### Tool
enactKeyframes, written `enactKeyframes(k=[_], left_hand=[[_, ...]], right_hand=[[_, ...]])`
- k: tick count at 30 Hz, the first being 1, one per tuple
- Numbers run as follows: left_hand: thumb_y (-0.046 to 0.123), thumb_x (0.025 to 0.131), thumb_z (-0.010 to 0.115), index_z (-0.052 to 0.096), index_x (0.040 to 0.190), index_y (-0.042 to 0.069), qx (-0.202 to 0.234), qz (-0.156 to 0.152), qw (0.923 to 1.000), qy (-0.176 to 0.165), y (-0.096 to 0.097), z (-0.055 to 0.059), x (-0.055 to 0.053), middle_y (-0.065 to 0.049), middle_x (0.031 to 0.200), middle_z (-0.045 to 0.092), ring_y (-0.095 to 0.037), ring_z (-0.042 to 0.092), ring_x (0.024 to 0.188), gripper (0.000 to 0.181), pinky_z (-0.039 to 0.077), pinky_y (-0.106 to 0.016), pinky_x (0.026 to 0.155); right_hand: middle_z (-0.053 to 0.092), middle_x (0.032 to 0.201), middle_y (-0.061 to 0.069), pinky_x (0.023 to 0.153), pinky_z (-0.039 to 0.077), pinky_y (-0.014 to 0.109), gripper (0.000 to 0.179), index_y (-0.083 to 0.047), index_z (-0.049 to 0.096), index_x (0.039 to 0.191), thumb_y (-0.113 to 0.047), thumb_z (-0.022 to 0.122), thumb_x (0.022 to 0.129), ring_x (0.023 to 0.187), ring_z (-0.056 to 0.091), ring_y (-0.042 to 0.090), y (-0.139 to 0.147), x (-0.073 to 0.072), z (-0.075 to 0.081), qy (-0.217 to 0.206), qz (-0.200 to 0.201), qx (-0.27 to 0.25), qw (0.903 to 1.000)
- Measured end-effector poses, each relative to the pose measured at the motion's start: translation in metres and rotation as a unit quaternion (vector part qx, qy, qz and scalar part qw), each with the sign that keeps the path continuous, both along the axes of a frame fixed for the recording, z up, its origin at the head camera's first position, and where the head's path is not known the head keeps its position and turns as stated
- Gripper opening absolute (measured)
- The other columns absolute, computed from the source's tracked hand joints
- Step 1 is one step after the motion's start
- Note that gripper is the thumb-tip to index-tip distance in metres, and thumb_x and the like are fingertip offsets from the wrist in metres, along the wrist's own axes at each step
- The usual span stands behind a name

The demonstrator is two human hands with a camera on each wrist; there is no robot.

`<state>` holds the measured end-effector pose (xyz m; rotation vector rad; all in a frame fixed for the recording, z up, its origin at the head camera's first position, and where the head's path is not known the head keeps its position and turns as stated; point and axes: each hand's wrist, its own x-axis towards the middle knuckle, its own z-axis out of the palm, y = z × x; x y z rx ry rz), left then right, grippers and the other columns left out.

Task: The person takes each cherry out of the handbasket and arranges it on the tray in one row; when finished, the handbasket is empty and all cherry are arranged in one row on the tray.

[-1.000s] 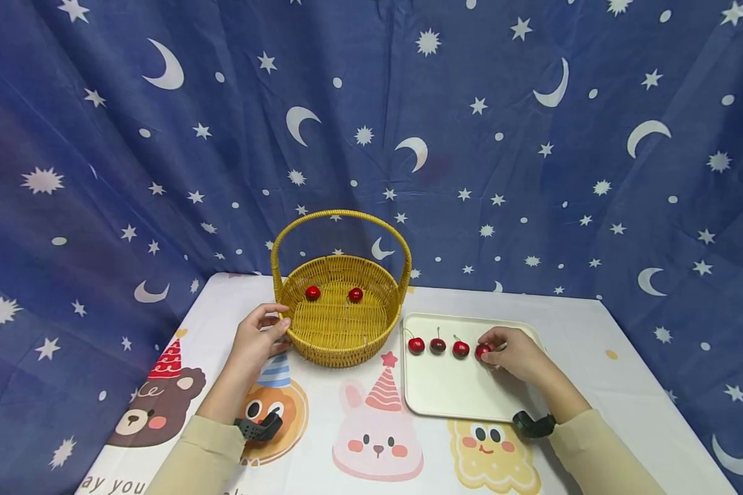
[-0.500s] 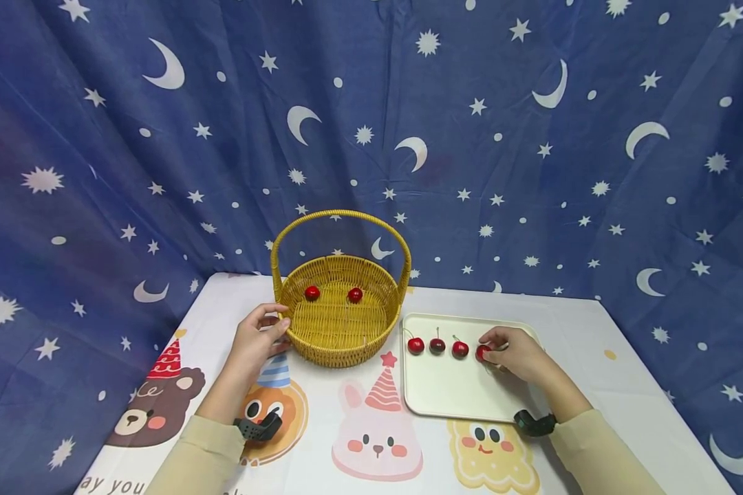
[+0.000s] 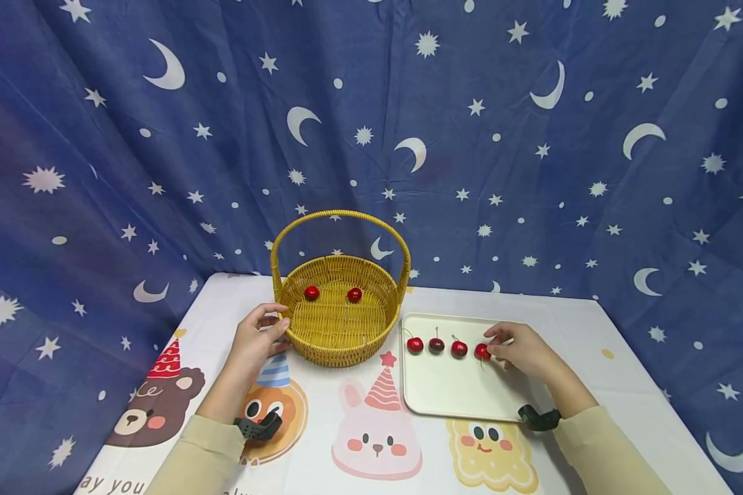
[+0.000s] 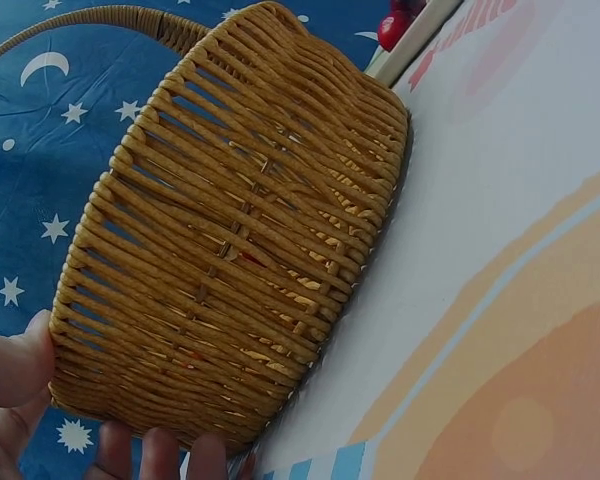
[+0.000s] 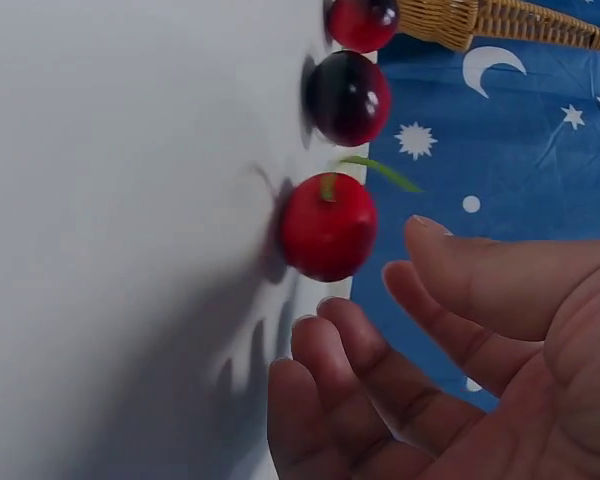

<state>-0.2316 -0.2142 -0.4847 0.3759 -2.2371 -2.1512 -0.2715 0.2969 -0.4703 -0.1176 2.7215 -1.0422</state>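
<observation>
A yellow wicker basket (image 3: 340,354) with a tall arched handle stands left of centre, two red cherries (image 3: 354,295) inside it. My left hand (image 3: 256,340) holds the basket's left side, thumb near the rim and fingers against the wall, as the left wrist view also shows. On a cream tray (image 3: 458,395) to the right, several cherries (image 3: 436,345) lie in a row. Beside the rightmost cherry (image 5: 328,228), with its green stem, my right hand (image 3: 523,350) has its fingers spread. The right wrist view shows a gap between fingertips and cherry.
A white tablecloth (image 3: 309,447) printed with cartoon animals covers the table. Behind and at both sides hangs a blue curtain (image 3: 371,179) with moons and stars. Each wrist wears a black band (image 3: 260,426).
My right hand has let go of the rightmost cherry and drawn slightly to the right, so the cherry and its stem show more. The left hand and basket have stayed put.
</observation>
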Motion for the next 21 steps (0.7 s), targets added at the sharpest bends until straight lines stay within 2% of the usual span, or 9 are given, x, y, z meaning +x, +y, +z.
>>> enactKeyframes(k=[5,9,14,21], left_hand=[[0.011,0.109,0.064,0.056,0.146,0.006,-0.001,0.001,1.0000,-0.004,0.000,0.000,0.000,-0.009,0.122,0.049,-0.013,0.065,0.095,0.039,0.068,-0.036,0.088],[0.012,0.109,0.064,0.056,0.147,0.007,-0.001,0.002,1.0000,-0.006,-0.001,0.001,-0.001,-0.009,0.123,0.048,-0.014,0.064,0.095,0.039,0.068,-0.035,0.087],[0.012,0.109,0.064,0.057,0.146,0.009,-0.003,0.004,0.9999,-0.010,-0.002,0.000,-0.001,-0.010,0.124,0.048,-0.014,0.065,0.094,0.039,0.067,-0.033,0.085],[0.012,0.108,0.066,0.057,0.146,0.008,0.001,0.002,1.0000,-0.003,-0.001,-0.001,-0.001,-0.009,0.122,0.048,-0.013,0.065,0.090,0.039,0.067,-0.032,0.083]], right_hand=[[0.072,0.115,0.021,0.071,0.062,0.035,0.037,0.003,0.066,0.134,-0.005,0.073,0.098,0.093,0.071,0.027,-0.007,0.002,0.013,0.039,0.017,-0.001,0.9991],[0.072,0.122,0.025,0.074,0.062,0.030,0.039,-0.001,0.067,0.136,-0.003,0.073,0.098,0.101,0.072,0.029,-0.025,0.005,0.028,0.069,0.054,-0.036,0.9955],[0.073,0.122,0.021,0.069,0.060,0.029,0.039,-0.006,0.069,0.136,-0.002,0.074,0.097,0.102,0.070,0.025,-0.065,0.008,0.047,0.071,0.117,-0.096,0.9859],[0.074,0.122,0.014,0.086,0.063,0.030,0.043,-0.008,0.069,0.137,0.000,0.075,0.096,0.104,0.072,0.022,-0.135,0.005,0.064,0.075,0.177,-0.143,0.9710]])
